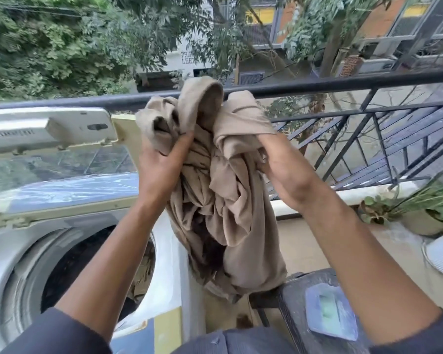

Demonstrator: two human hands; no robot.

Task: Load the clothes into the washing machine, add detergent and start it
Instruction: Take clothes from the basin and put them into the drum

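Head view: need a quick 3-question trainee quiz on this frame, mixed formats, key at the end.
1. True or false: the washing machine lid is closed.
2. Which hands grip the beige cloth? A) left hand only B) right hand only C) both hands
3. Fill in: the bundle hangs in the air to the ___ of the machine's drum opening, as the camera sees it.

Key
1. False: the lid stands raised and the drum is open.
2. C: the left hand and the right hand each have fingers curled into the fabric.
3. Right, in front of the black railing.
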